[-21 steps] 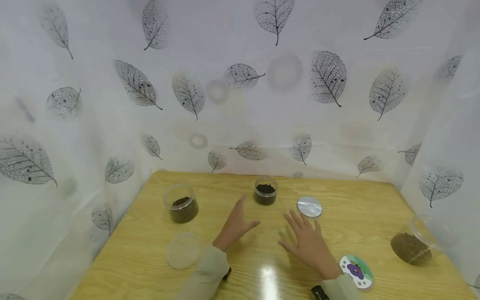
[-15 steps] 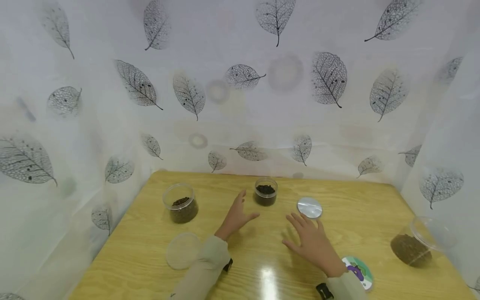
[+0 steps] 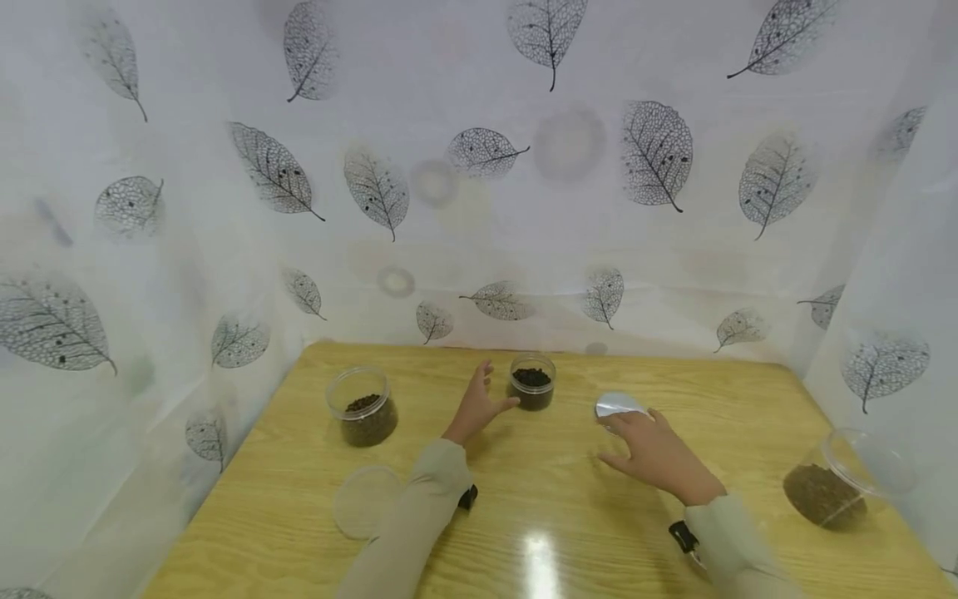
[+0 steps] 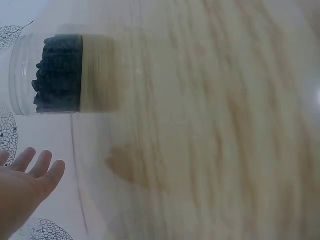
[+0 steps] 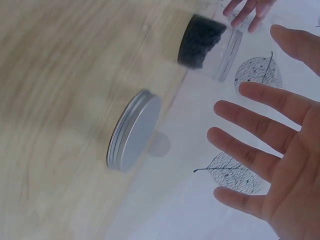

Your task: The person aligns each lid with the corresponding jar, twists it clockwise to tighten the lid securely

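A small clear jar (image 3: 532, 383) with dark pieces in it stands uncovered near the back of the table. Just left of it, my left hand (image 3: 477, 406) hovers with the fingers spread, thumb towards the jar; in the left wrist view the same jar (image 4: 60, 75) appears beside the hand, apart from it. My right hand (image 3: 659, 453) is held over the near side of a round silver lid (image 3: 618, 404), partly hiding it in the head view. From the right wrist, the fingers look extended and apart from the silver lid (image 5: 134, 131). Neither hand holds anything.
At the left stands a larger open jar (image 3: 367, 416) of brown pieces, with a clear disc-shaped lid (image 3: 367, 502) before it. A tilted-looking clear jar (image 3: 827, 491) of brown contents is at the right. A leaf-patterned curtain (image 3: 479, 216) surrounds the wooden table (image 3: 569, 516).
My left hand has moved forward, closer to the small jar. The right hand has shifted right and forward over the silver lid; its forearm now hides the flower-printed round disc.
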The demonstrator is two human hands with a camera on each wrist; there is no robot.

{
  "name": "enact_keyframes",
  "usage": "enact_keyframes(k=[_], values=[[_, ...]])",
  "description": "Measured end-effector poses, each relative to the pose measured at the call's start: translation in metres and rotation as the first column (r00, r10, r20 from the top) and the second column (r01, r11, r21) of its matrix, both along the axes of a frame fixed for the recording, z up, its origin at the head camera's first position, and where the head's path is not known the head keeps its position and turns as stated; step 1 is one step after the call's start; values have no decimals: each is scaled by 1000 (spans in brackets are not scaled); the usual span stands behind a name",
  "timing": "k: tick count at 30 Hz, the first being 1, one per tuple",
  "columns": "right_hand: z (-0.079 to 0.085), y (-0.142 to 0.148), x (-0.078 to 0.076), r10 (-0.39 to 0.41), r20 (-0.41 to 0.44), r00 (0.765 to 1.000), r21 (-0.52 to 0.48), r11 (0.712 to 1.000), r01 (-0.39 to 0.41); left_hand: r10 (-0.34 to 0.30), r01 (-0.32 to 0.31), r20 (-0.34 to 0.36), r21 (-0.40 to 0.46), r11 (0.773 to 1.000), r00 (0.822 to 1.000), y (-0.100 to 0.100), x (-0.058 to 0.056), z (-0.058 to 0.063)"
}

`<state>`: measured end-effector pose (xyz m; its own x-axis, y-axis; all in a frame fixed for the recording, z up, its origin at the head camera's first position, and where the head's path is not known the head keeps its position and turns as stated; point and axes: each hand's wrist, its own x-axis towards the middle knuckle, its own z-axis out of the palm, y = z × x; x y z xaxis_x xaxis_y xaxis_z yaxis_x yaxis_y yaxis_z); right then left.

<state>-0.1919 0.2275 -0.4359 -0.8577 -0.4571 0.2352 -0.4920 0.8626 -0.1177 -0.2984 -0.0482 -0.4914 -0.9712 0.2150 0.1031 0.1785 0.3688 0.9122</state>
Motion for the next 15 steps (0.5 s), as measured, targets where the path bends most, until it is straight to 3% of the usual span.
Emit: enact_keyframes(k=[7,15], values=[[-1,21,-27,-19,53,998,24,1000,18,-12,11,58,21,1000,998,9,-9,-6],[-5,30,-55,-51,86,995,34,998,49,-14,15,25,-37,999,1000,20,-16,-13]])
